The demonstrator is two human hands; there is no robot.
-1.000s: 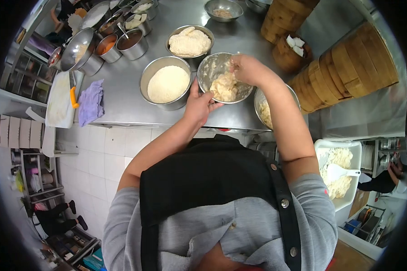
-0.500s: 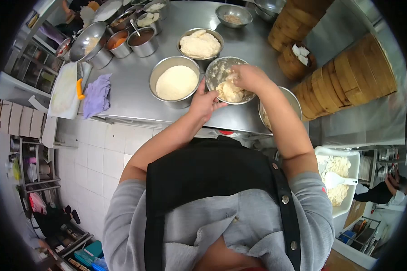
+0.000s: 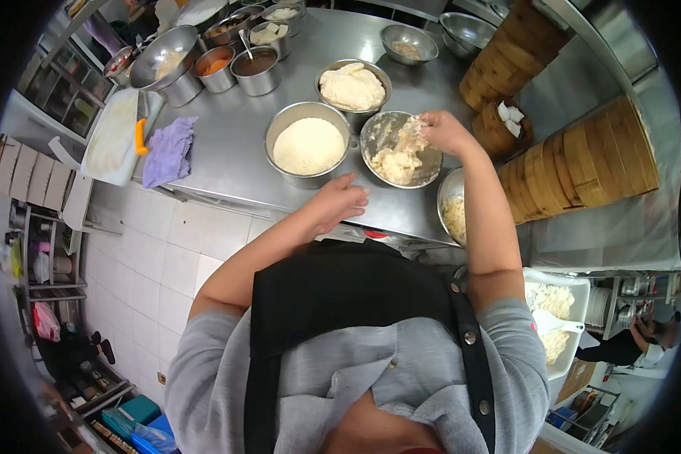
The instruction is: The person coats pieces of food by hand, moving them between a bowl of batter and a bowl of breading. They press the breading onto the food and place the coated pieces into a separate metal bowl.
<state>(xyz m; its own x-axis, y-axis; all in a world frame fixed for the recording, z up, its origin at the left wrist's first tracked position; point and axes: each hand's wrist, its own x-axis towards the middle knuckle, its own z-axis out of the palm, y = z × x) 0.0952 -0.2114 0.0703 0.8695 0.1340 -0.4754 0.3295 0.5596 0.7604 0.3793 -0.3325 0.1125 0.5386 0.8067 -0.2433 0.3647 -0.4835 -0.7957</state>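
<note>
Dough [image 3: 396,163] in bowl [image 3: 380,135], touching right grip [image 3: 446,134].

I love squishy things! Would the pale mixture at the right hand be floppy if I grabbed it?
The pale mixture would probably be soft and floppy, since it sits in ragged lumps. It would likely stick too: it clings to the right hand and smears the bowl.

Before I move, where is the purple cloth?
In the head view, the purple cloth lies at the left on the steel counter, just right of the cutting board.
</note>
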